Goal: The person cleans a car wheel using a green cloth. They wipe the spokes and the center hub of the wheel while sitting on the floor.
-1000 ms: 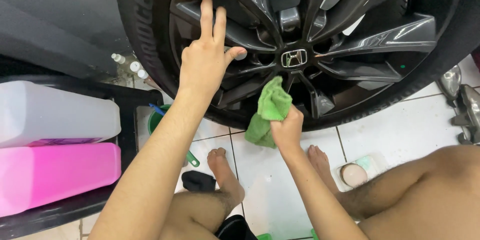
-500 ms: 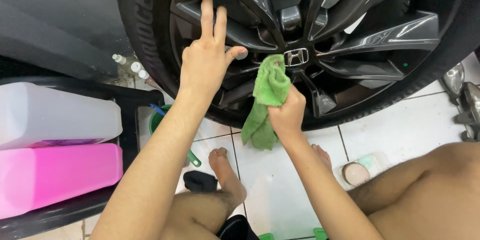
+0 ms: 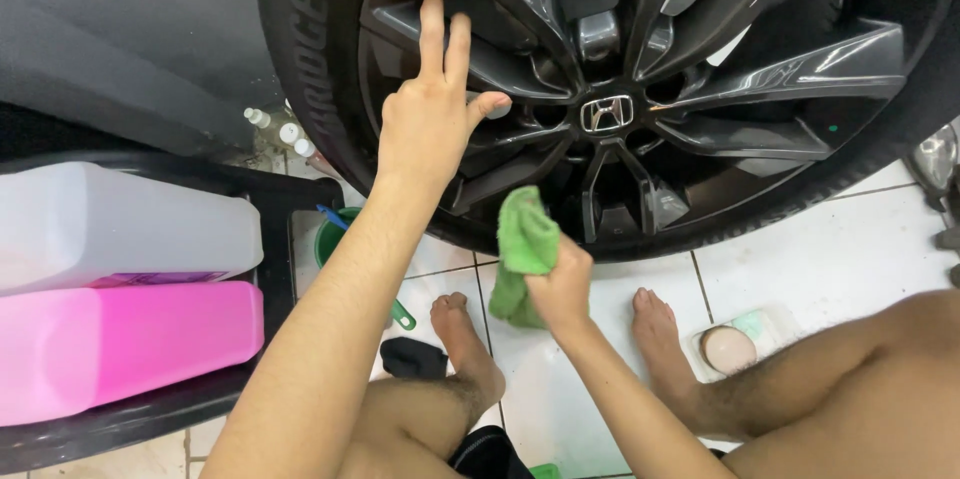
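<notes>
Left hand (image 3: 432, 124) is spread flat on the dark alloy wheel (image 3: 640, 89), fingers up on a spoke, gripping nothing. Right hand (image 3: 562, 284) is closed around a green microfiber cloth (image 3: 522, 251), held at the rim's lower edge just above the white tiled floor (image 3: 850, 249). 2 big jugs, 1 clear (image 3: 120, 224), 1 pink (image 3: 120, 344), lie on a black rack off to the left

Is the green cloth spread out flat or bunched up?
Bunched up. The right hand grips the green cloth in a wad against the lower wheel, folds hanging below the fist.
</notes>
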